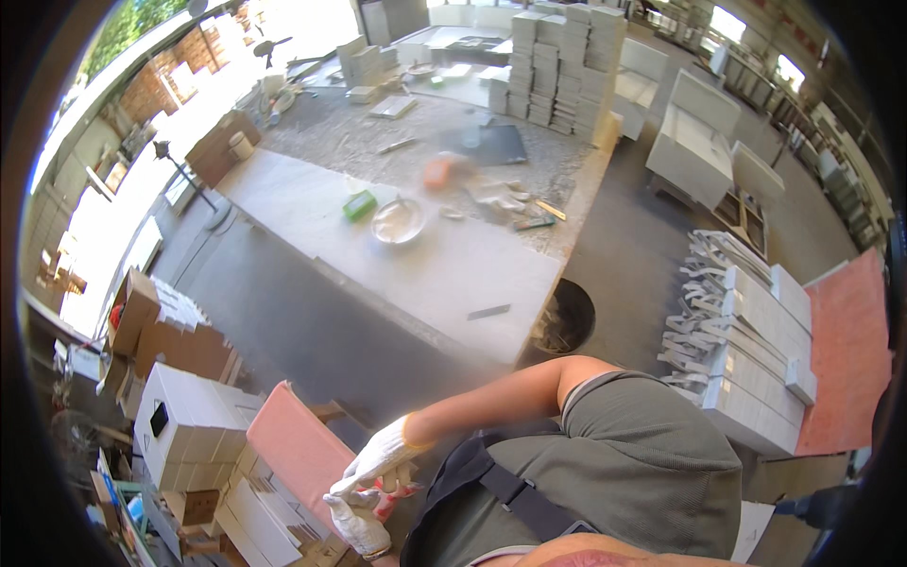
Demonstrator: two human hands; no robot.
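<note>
Both hands wear white work gloves and meet at the lower left. My right hand (pixel 381 454) reaches left on a bare forearm, its fingers bent down onto the glove of my left hand (pixel 359 526). They sit at the near end of a pink slab (pixel 295 444) that leans on stacked white tiles (pixel 194 416). Something red shows just beneath the fingers. I cannot make out whether either hand grips the slab or only the glove. My olive shirt and a black strap (pixel 515 496) fill the lower middle.
A long dusty workbench (pixel 425 274) carries a white bowl (pixel 398 221), a green block (pixel 359 204), an orange object and small tools. Tall white tile stacks (pixel 567 61) stand at the back, more white tiles and a pink sheet (pixel 846 350) at right, cardboard boxes (pixel 175 340) at left. A dark bucket (pixel 565 321) sits by the bench.
</note>
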